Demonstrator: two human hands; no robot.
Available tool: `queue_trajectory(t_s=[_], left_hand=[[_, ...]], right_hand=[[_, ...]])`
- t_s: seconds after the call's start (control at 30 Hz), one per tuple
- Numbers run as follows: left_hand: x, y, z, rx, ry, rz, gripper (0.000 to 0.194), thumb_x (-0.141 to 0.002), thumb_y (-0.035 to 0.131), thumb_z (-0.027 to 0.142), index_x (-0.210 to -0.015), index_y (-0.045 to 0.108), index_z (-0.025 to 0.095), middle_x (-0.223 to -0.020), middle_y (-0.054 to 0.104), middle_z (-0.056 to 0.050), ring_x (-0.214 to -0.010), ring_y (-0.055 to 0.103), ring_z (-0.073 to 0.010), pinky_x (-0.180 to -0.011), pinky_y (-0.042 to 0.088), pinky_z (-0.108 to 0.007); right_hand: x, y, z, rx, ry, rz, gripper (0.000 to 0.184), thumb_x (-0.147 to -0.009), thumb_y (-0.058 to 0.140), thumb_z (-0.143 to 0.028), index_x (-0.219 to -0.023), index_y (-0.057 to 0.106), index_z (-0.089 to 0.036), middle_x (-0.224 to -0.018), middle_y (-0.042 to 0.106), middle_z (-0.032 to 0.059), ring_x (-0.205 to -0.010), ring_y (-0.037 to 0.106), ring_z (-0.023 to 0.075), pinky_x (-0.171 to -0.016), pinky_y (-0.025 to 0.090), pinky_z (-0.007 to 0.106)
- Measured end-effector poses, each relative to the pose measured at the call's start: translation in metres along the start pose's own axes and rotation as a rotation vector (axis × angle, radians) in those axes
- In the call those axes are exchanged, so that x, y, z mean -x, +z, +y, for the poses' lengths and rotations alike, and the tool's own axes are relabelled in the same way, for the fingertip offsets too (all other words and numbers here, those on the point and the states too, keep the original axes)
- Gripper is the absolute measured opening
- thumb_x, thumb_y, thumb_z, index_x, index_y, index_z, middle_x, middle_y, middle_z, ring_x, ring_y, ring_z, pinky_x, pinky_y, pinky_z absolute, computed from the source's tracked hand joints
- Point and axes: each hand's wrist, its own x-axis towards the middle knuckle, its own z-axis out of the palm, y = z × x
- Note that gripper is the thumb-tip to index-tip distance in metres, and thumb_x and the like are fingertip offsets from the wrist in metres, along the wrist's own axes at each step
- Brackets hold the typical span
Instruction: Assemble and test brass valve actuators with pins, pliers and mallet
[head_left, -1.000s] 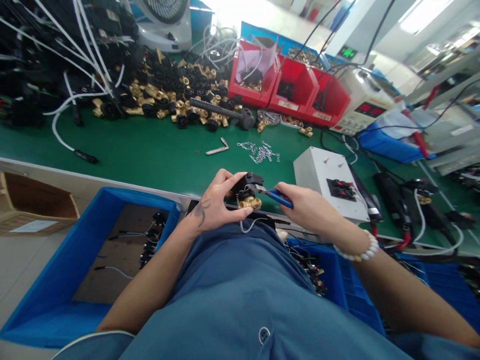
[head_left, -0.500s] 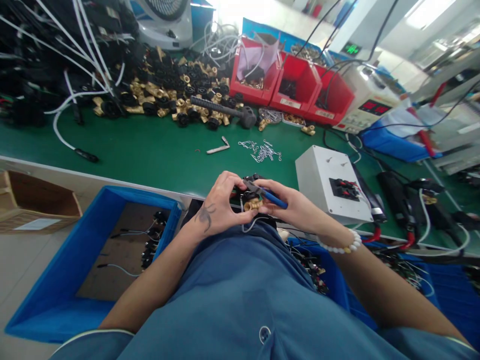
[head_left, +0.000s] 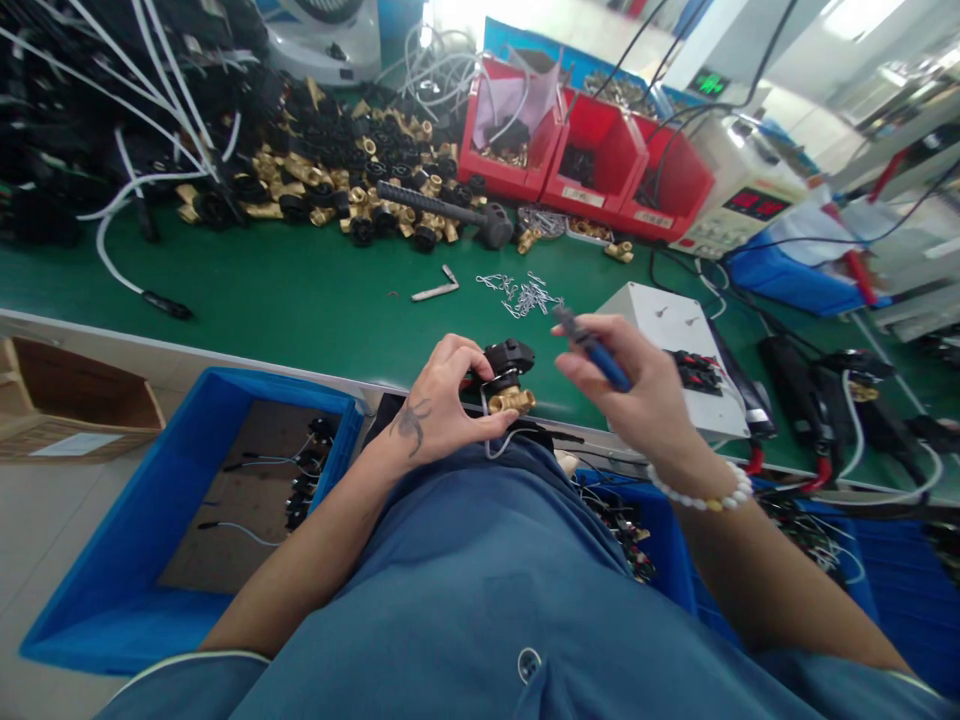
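My left hand (head_left: 439,405) is closed around a small valve (head_left: 508,378) with a black plastic top and a brass body, held just above the near edge of the green bench (head_left: 300,295); a thin white wire hangs from it. To the right, my right hand (head_left: 637,390) grips blue-handled pliers (head_left: 592,345), lifted clear of the valve with the jaws pointing up and left. A heap of small metal clips (head_left: 525,295) lies on the mat just beyond both hands.
A pile of brass and black valve parts (head_left: 352,195) and a hammer (head_left: 450,215) fill the back. Three red bins (head_left: 592,165) stand behind. A white switch box (head_left: 675,350) sits right of my hands. Blue crates (head_left: 187,520) flank my lap.
My right hand has pulled the pliers away from the valve and lifted them up and to the right. The left hand keeps its hold on the valve in nearly the same place.
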Motion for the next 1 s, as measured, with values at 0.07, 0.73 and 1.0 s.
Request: queue_trajectory(t_s=[0.07,0.73,1.0], left_hand=[[0.0,0.0,0.0,0.01,-0.011,0.003,0.033,-0.072,0.078,0.028,-0.091,0.053,0.02,-0.108,0.056,-0.009,-0.105,0.057,-0.0235,-0.084,0.057,-0.04],[-0.002,-0.003,0.003,0.021,-0.05,-0.025,0.033,-0.072,0.078,0.03,-0.091,0.053,0.021,-0.105,0.052,-0.006,-0.103,0.056,-0.0223,-0.084,0.057,-0.039],[-0.003,-0.003,0.003,0.001,-0.036,-0.023,0.034,-0.071,0.079,0.03,-0.089,0.051,0.022,-0.103,0.052,-0.006,-0.102,0.056,-0.0226,-0.085,0.057,-0.04]], right_hand=[[0.005,-0.003,0.005,0.147,-0.049,0.317,0.019,-0.096,0.059,-0.037,-0.108,0.062,-0.023,-0.093,0.063,0.0033,-0.073,0.058,0.0151,-0.071,0.051,0.031],[0.009,-0.018,0.017,0.529,-0.108,-0.017,0.016,-0.093,0.05,-0.02,-0.102,0.063,-0.021,-0.085,0.062,0.0057,-0.07,0.058,0.0181,-0.064,0.045,0.031],[0.011,-0.015,0.016,0.529,-0.042,-0.121,0.019,-0.093,0.049,-0.026,-0.106,0.063,-0.02,-0.081,0.062,0.0059,-0.067,0.057,0.0187,-0.059,0.044,0.03]])
